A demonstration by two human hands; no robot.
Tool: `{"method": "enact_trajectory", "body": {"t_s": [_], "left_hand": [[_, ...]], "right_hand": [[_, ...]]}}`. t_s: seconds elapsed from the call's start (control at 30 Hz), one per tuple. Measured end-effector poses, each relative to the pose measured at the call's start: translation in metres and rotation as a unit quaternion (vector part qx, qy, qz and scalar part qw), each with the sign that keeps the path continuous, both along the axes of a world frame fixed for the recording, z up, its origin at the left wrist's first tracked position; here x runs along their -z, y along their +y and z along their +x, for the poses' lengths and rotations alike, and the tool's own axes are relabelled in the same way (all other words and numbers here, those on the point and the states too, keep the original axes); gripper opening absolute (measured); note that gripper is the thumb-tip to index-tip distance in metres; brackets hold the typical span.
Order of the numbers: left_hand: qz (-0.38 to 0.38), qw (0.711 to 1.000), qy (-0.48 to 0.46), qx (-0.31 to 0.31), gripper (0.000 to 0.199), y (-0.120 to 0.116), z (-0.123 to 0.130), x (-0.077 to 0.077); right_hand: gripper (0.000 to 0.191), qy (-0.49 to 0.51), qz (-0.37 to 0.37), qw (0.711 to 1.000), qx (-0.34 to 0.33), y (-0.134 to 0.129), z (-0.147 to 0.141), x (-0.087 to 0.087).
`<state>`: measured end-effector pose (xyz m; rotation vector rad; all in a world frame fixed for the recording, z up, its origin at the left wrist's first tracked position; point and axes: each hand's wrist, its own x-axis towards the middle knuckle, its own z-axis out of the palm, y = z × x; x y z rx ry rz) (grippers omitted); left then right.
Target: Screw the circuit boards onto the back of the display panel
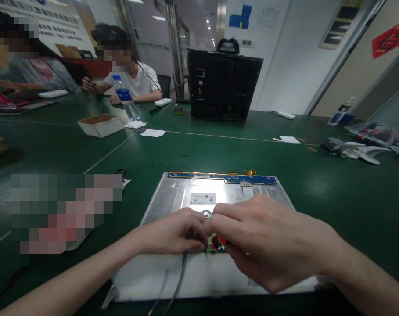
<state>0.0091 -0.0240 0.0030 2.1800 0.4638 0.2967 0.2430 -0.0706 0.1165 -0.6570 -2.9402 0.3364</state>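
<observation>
In the head view, the panel point(163, 197) lies flat on the green table point(334, 193), right before the person, its metal back facing up. A blue board point(199, 176) runs along its far edge, a ribbon point(247, 191) coming off it towards the right hand point(268, 237); a label point(202, 198) sits on the metal between board and hands. Both hands meet over the middle of the near part. The left hand point(176, 230) has its fingers curled down close together, thumb near the green circuit point(211, 250); whether they pinch anything cannot be told. The right hand is bent over the same spot, fingers folded in, beside a red-and-black piece point(219, 241) mostly hidden beneath; its grip cannot be told either. A dark cable point(182, 276) runs from below the left hand across the white near strip point(212, 276) of the panel. Farther off stand a black monitor point(224, 85), an open box point(100, 127) and a bottle point(127, 101). Two people sit at far left.
</observation>
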Motion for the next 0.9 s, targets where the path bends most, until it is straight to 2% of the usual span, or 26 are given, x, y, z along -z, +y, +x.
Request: {"method": "enact_trajectory", "body": {"t_s": [0.2,0.3,0.47,0.67,0.9], "left_hand": [[-0.014,1.000,0.019,0.009,0.012,-0.0018,0.0018,-0.0019],[-0.015,1.000,0.024,-0.001,0.009,-0.0011,0.0020,-0.0021],[-0.020,0.999,0.027,0.014,0.008,0.0014,0.0007,-0.0018],[-0.004,1.000,0.019,0.008,0.007,0.0017,0.0005,-0.0020],[-0.033,0.999,0.026,0.006,0.011,0.0011,0.0015,-0.0029]], "right_hand": [[0.015,0.022,0.064,0.998,0.018,0.0025,-0.0003,0.0076],[0.019,0.021,0.063,0.997,0.028,0.0033,0.0007,0.0082],[0.025,0.021,0.005,1.000,0.015,0.0017,0.0014,0.0023],[0.018,0.005,0.044,0.998,0.045,0.0022,-0.0016,0.0071],[0.029,0.011,0.026,0.999,0.025,-0.0012,0.0006,0.0026]]}}
